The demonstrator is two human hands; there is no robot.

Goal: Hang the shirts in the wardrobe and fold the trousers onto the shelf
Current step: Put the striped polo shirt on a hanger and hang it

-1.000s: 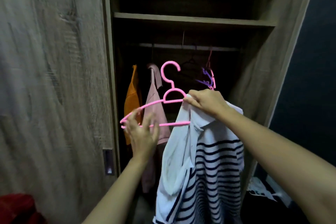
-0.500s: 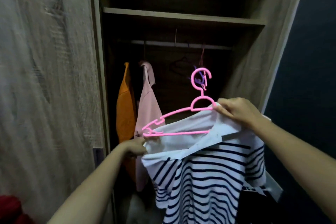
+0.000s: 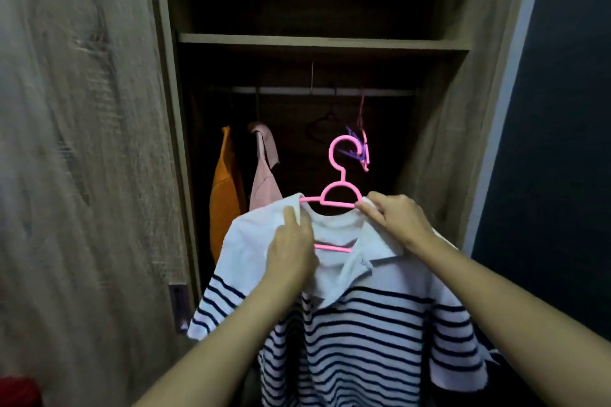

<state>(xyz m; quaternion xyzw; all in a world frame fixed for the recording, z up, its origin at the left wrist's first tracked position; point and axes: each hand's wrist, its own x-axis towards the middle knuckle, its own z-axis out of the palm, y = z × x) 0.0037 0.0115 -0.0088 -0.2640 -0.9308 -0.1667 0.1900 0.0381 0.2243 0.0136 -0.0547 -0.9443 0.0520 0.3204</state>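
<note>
- An orange shirt [image 3: 224, 195] and a pink shirt [image 3: 264, 172] hung at the rail's [image 3: 390, 92] left end.
- The left hand [image 3: 291, 251], fingers closed, pinched the striped shirt's [image 3: 363, 324] soft, light shoulder.
- The right hand [image 3: 393, 221] gripped collar and stiff pink hanger [image 3: 340, 198] together, below the rail.

The wardrobe [image 3: 99, 142] looks like rough-grained, matt grey-brown wood, its shelf [image 3: 324, 42] the same. The pink hanger [image 3: 340, 195] is smooth plastic with a slight sheen, and the striped shirt [image 3: 363, 324] draped on it is soft matt cloth, a bit creased at the collar. On the pale, smooth-looking rail [image 3: 330, 91] behind, the orange shirt [image 3: 226, 188] and the pink shirt [image 3: 266, 175] are matt fabric too.
</note>
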